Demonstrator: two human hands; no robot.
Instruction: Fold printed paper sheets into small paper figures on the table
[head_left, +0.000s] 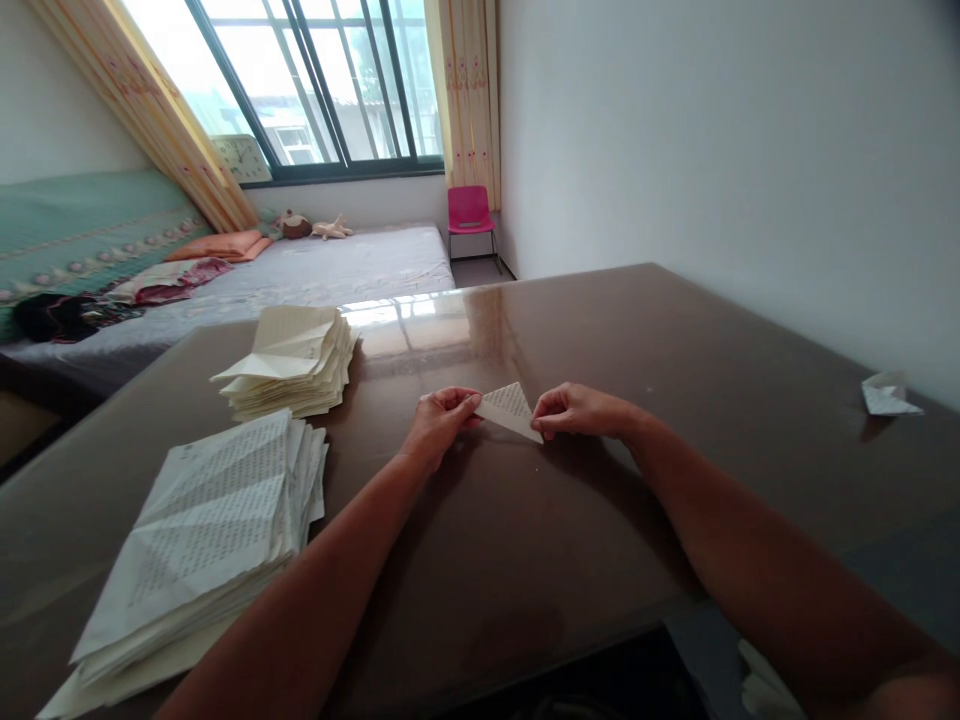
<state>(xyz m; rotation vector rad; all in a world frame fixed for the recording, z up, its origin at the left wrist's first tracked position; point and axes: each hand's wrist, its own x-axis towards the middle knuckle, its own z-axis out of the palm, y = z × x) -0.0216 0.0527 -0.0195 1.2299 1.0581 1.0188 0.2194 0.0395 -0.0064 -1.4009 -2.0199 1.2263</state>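
A small triangle of folded printed paper (508, 408) is held just above the brown table (585, 520). My left hand (441, 420) pinches its left corner with fingers closed. My right hand (576, 410) pinches its right lower corner, fingers closed too. Both forearms reach in from the bottom of the view.
A stack of creased printed sheets (202, 540) lies at the near left. A second stack of folded sheets (292, 365) sits behind it. A small folded paper piece (889, 395) rests at the far right by the white wall. Beyond the table are a bed and a pink chair (470, 215).
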